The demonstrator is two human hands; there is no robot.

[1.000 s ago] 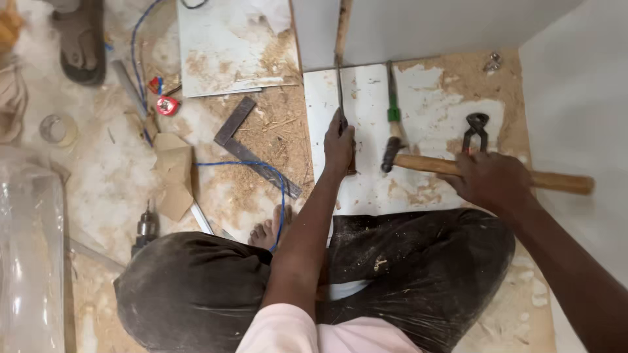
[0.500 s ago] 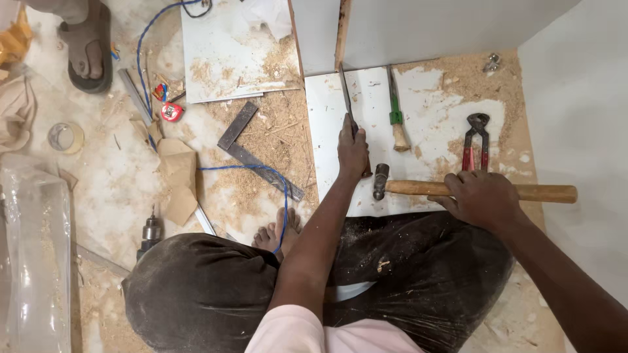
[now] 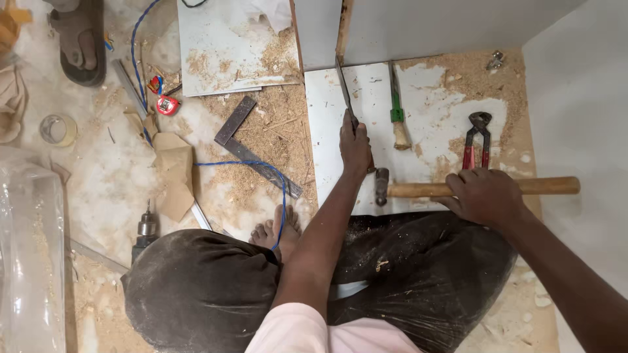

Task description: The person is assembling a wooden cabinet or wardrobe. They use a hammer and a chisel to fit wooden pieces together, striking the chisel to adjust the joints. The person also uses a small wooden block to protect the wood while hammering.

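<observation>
Head view. The person is sitting on the floor (image 3: 98, 196), knees drawn up, facing a white board (image 3: 425, 117) that is lying flat and dusted with sawdust.

The left hand (image 3: 355, 145) is closing its fingers around a dark chisel (image 3: 345, 88); the blade is lying along the board and pointing far, its tip reaching the foot of an upright white panel (image 3: 425, 26).

The right hand (image 3: 485, 196) is gripping a hammer (image 3: 458, 188) by its wooden handle. The hammer is lying sideways across the near edge of the board, its metal head pointing left and sitting just right of the left hand.

A green-handled tool (image 3: 396, 108) is lying on the board just right of the chisel. Red-handled pincers (image 3: 477, 140) are lying further right, just beyond the right hand.

Left of the board, on the floor: a steel square (image 3: 252, 147), a blue cable (image 3: 261, 167), a drill (image 3: 145, 232), a red tape measure (image 3: 167, 104) and a tape roll (image 3: 57, 129). A sandalled foot (image 3: 78, 36) is showing at far left.
</observation>
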